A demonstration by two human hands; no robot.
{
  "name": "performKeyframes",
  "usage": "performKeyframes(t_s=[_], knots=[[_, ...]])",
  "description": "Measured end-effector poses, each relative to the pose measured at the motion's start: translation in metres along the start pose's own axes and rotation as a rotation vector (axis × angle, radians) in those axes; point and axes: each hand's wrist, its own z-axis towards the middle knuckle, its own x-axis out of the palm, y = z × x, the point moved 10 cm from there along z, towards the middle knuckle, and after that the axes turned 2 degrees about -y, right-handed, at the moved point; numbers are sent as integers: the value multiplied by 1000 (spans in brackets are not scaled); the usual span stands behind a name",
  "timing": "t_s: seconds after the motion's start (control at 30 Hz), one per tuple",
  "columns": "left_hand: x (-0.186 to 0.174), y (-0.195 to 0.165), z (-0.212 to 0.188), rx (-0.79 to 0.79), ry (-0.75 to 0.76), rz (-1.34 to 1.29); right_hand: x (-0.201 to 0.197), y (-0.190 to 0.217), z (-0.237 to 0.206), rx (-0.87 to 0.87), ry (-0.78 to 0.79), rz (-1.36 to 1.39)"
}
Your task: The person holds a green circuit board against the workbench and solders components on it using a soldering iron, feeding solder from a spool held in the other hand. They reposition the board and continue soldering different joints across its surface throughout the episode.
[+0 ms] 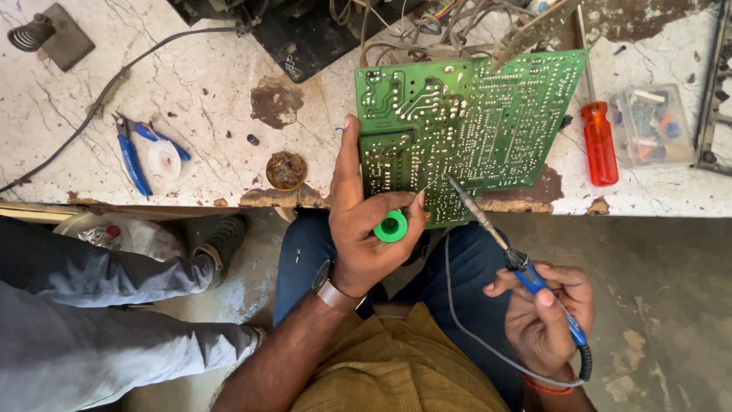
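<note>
A green circuit board lies solder side up over the front edge of a worn white workbench. My left hand holds the board's lower left edge with the thumb up along it, and its fingers grip a small green solder spool; a thin solder wire runs from it up to the board. My right hand grips the blue handle of a soldering iron, whose metal tip touches the board near the end of the wire.
Blue cutters, a white tape roll and a round flux tin lie at the left. An orange screwdriver and a clear parts box sit at the right. Tangled wires are behind. Another person's grey-trousered legs are at the lower left.
</note>
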Motion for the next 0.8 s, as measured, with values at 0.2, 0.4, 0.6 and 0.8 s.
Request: performKeyframes(t_s=[0.2, 0.4, 0.6, 0.8], knots=[[1, -2, 1, 9, -2, 28, 1, 0, 0, -4, -1, 1], [1, 0, 0, 6, 4, 14, 3, 2, -2, -23, 8, -92], [2, 0, -1, 10, 4, 20, 2, -2, -3, -3, 15, -48], [3, 0, -1, 13, -8, 22, 0, -5, -3, 26, 7, 2]])
